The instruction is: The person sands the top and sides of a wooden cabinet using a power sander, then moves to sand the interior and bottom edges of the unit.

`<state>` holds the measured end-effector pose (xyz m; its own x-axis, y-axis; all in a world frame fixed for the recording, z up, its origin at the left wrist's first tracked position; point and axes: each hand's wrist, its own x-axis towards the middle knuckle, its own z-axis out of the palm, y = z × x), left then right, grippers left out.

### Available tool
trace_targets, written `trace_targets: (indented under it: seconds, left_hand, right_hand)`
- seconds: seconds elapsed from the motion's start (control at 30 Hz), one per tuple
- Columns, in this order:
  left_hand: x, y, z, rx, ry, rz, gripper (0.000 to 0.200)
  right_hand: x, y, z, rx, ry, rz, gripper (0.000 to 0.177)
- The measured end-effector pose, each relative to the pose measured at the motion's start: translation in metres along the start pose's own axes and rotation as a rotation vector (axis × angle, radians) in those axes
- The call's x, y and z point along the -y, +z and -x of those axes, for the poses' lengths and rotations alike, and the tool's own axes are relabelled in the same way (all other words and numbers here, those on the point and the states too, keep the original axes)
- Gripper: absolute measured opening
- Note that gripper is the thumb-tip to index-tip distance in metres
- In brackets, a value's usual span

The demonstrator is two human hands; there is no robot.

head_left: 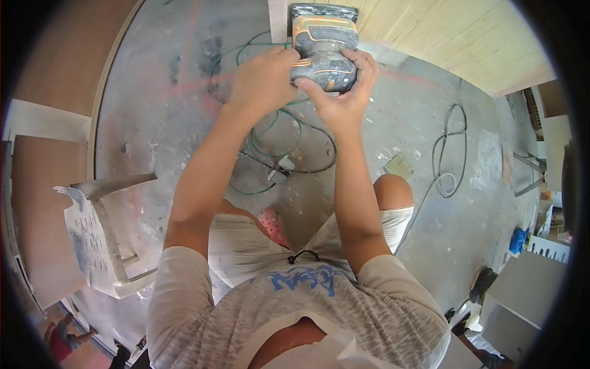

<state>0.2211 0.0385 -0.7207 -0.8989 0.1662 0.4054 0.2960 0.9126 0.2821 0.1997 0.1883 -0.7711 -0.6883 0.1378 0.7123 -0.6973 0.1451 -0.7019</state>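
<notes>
The left hand [264, 77] closes its fingers on the left side of a dusty orange-and-grey power sander [326, 55]; the right hand [350, 86] wraps the other side, thumb on the near end and fingers curled over the body; both hands thus share the hold. The sander is at the top of the view, its flat dark pad at the edge of a pale wooden panel [448, 37]; whether the two touch, one cannot tell. Green and dark cords [301, 123] lie looped on the stained floor [393, 135] beneath the arms; a dark hose [461, 154] lies coiled to the right; a worn plastic chair [98, 240] lies tipped at the left.
</notes>
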Motion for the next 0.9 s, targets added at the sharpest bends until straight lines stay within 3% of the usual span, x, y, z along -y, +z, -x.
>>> trace_targets:
  seconds: [0.1,0.2,0.27,0.37,0.43,0.53,0.6,0.63,0.7,0.77,0.83,0.9]
  left_hand:
    - [0.006,-0.010,-0.001,-0.068,0.042,-0.014,0.032]
    - [0.011,-0.009,0.009,0.069,-0.014,-0.021,0.035]
    - [0.013,0.006,0.020,-0.043,0.038,0.088,0.036]
    - [0.012,0.035,0.014,-0.167,-0.029,-0.012,0.037]
    - [-0.002,0.050,0.020,-0.149,-0.058,-0.020,0.035]
    - [-0.013,0.063,0.033,-0.044,-0.132,-0.034,0.030]
    - [-0.015,0.072,0.042,0.025,-0.156,-0.062,0.028]
    - [-0.016,0.080,0.050,0.031,-0.122,-0.093,0.027]
    - [-0.022,0.087,0.060,0.041,-0.080,-0.124,0.027]
    - [-0.037,0.089,0.071,0.105,-0.164,-0.128,0.028]
    - [-0.048,0.086,0.069,0.038,-0.161,-0.081,0.030]
    - [-0.050,0.076,0.064,0.000,-0.115,-0.046,0.032]
  right_hand:
    - [0.013,0.007,0.001,-0.008,-0.049,0.071,0.085]
    - [0.038,0.021,0.017,-0.065,0.240,0.137,0.077]
    - [0.025,0.014,0.018,-0.037,0.288,0.044,0.076]
    - [-0.017,0.012,0.018,0.012,0.281,-0.112,0.074]
    - [-0.034,0.007,0.013,0.012,0.218,-0.208,0.073]
    - [-0.031,-0.013,0.027,0.111,0.320,-0.008,0.073]
    - [-0.032,-0.013,0.036,-0.072,1.252,-0.596,0.073]
    - [-0.029,-0.015,0.037,-0.072,1.257,-0.603,0.073]
    - [-0.022,-0.019,0.044,-0.207,1.513,-0.703,0.071]
    - [-0.023,-0.026,0.054,-0.178,1.451,-0.675,0.074]
    - [-0.030,-0.029,0.059,-0.139,1.362,-0.678,0.078]
    - [-0.030,-0.027,0.063,-0.116,1.067,-0.535,0.078]
